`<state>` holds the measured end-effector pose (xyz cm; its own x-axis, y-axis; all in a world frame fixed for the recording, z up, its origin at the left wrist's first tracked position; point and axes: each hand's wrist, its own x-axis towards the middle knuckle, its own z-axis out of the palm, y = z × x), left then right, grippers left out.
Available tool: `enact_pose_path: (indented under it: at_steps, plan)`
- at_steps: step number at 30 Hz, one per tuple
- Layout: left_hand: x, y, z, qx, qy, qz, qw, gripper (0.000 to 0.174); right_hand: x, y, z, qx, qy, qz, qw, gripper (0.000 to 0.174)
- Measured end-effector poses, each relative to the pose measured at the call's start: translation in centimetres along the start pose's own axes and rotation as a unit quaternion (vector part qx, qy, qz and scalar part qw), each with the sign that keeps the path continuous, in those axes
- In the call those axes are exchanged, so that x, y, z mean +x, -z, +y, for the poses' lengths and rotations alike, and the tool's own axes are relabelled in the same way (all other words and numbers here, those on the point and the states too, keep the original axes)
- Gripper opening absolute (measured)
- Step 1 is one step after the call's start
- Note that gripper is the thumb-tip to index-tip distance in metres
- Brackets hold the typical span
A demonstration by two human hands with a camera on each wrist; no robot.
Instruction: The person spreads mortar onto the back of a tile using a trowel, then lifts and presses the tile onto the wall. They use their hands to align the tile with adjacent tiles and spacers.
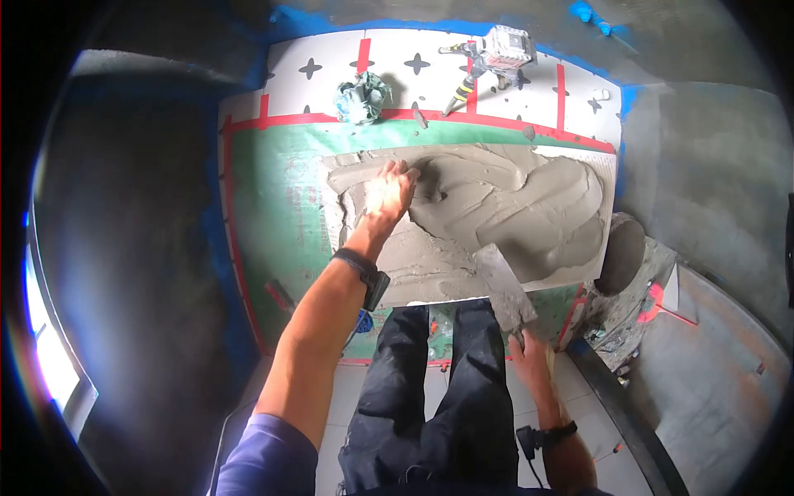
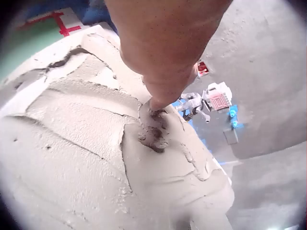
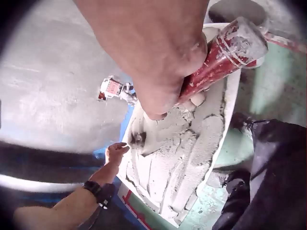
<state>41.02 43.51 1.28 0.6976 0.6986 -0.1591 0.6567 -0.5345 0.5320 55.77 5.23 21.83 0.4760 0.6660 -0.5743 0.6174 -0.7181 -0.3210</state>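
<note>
Wet grey mortar (image 1: 496,198) lies thick and uneven over a white slab (image 1: 606,194). My left hand (image 1: 390,192) is at the mortar's upper left, fingertips bent down beside a dark hollow (image 2: 154,136). Its fingertips are partly hidden in the left wrist view, and I cannot tell whether they pinch anything. My right hand (image 1: 533,364) grips a trowel by its red handle (image 3: 211,72), near the slab's front edge. The flat trowel blade (image 1: 503,281), smeared with mortar, points up and left and overlaps the slab's front edge in the head view.
Green sheeting (image 1: 273,190) edged with red tape surrounds the slab. Beyond it stand a crumpled greenish bag (image 1: 361,99) and a boxy device on a small tripod (image 1: 506,50), on patterned white tiles. A bucket (image 1: 622,252) is at the slab's right. Dark-trousered legs (image 1: 385,372) are close in front.
</note>
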Motion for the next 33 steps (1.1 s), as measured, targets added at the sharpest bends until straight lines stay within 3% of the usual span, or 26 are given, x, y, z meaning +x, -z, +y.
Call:
enact_pose_path:
  at_steps: [2, 5, 7, 9, 11, 13, 14, 15, 16, 17, 18, 19, 20, 21, 22, 23, 24, 25, 26, 27, 28, 31, 32, 33]
  plan:
    - [1.5, -1.5, -0.3, 0.118, -0.082, -0.006, 0.99, 0.022, -1.8, 0.0, -0.4, 0.033, -0.065, -0.023, 0.997, 0.033]
    - [3.0, -0.3, 0.1, 0.184, -0.151, -0.073, 0.968, 0.02, -2.8, 0.6, -1.5, 0.007, -0.113, -0.077, 0.991, 0.032]
    - [3.5, 0.6, 0.0, 0.184, -0.202, -0.057, 0.96, 0.019, -3.3, 0.2, -1.7, 0.021, -0.118, -0.07, 0.99, 0.03]
    - [4.0, 1.8, 0.7, 0.186, -0.173, -0.111, 0.961, 0.025, -3.8, -0.4, -1.1, 0.056, -0.108, -0.051, 0.991, 0.031]
    - [4.6, 2.7, 0.4, 0.146, -0.171, -0.1, 0.969, 0.018, -3.6, 0.0, -1.2, 0.069, -0.122, -0.073, 0.987, 0.034]
    - [4.1, 1.9, -1.6, 0.176, -0.113, -0.077, 0.975, 0.018, -3.8, -0.4, -0.3, 0.108, -0.122, -0.071, 0.984, 0.033]
    - [3.7, 3.9, -0.3, 0.18, 0.008, -0.125, 0.976, 0.021, -4.0, -0.8, 0.3, 0.124, -0.096, -0.047, 0.986, 0.033]
    - [2.8, 2.8, -3.8, 0.139, 0.022, -0.071, 0.988, 0.026, -4.4, -1.0, 1.2, 0.136, -0.08, -0.019, 0.987, 0.032]
    - [2.8, 1.3, -8.2, 0.005, 0.106, -0.005, 0.994, 0.028, -4.6, -0.6, 1.8, 0.144, -0.096, -0.021, 0.985, 0.032]
    - [2.9, 4.1, -5.4, 0.008, 0.085, -0.009, 0.996, 0.03, -4.8, -0.3, 2.5, 0.152, -0.109, -0.024, 0.982, 0.032]
    - [2.4, 3.1, -7.6, -0.187, 0.19, 0.084, 0.96, 0.03, -5.3, -0.7, 3.6, 0.159, -0.103, -0.003, 0.982, 0.033]
    - [1.9, 5.7, 1.1, -0.274, 0.345, 0.122, 0.889, 0.028, -5.7, -0.6, 4.8, 0.165, -0.087, 0.011, 0.982, 0.033]
    - [1.8, 4.2, 1.0, -0.292, 0.378, 0.091, 0.874, 0.028, -5.8, 0.2, 5.7, 0.166, -0.092, 0.013, 0.982, 0.033]
    - [1.2, 1.1, 3.5, -0.321, 0.321, 0.088, 0.887, 0.029, -6.1, 0.9, 6.5, 0.168, -0.095, 0.014, 0.981, 0.033]
    - [0.2, -1.0, 10.6, -0.301, 0.082, 0.059, 0.948, 0.029, -6.3, 0.9, 7.6, 0.173, -0.088, 0.018, 0.981, 0.034]
    - [-0.6, -5.9, 14.7, -0.444, 0.122, -0.008, 0.887, 0.029, -6.4, 1.2, 8.6, 0.176, -0.09, 0.024, 0.98, 0.034]
    - [-1.8, -9.5, 23.0, -0.356, 0.02, -0.154, 0.921, 0.035, -6.4, 1.6, 9.7, 0.168, -0.097, 0.007, 0.981, 0.033]
    - [-2.7, -5.0, 36.4, -0.327, -0.002, -0.314, 0.891, 0.054, -6.3, 2.1, 10.5, 0.157, -0.099, -0.013, 0.983, 0.033]
    - [-4.0, -0.5, 44.4, -0.383, -0.149, -0.353, 0.841, 0.07, -6.3, 2.7, 11.4, 0.154, -0.095, -0.007, 0.984, 0.034]
    - [-4.8, -0.1, 47.0, -0.452, -0.176, -0.339, 0.806, 0.086, -5.9, 1.8, 13.0, 0.157, -0.085, 0.012, 0.984, 0.036]
    - [-5.2, -0.4, 47.4, -0.411, -0.162, -0.29, 0.849, 0.083, -5.4, 2.4, 13.7, 0.16, -0.1, -0.019, 0.982, 0.037]
    - [-5.9, 1.1, 40.4, -0.269, -0.054, -0.195, 0.942, 0.07, -3.1, 2.4, 14.9, 0.175, -0.04, -0.025, 0.984, 0.039]
    - [-6.4, 2.3, 36.7, -0.189, -0.056, -0.159, 0.967, 0.059, -2.0, 2.2, 14.6, 0.217, -0.041, -0.048, 0.974, 0.04]
    - [-7.6, 3.8, 33.4, -0.189, 0.003, -0.158, 0.969, 0.055, -0.5, 1.5, 13.3, 0.229, -0.018, -0.058, 0.972, 0.04]
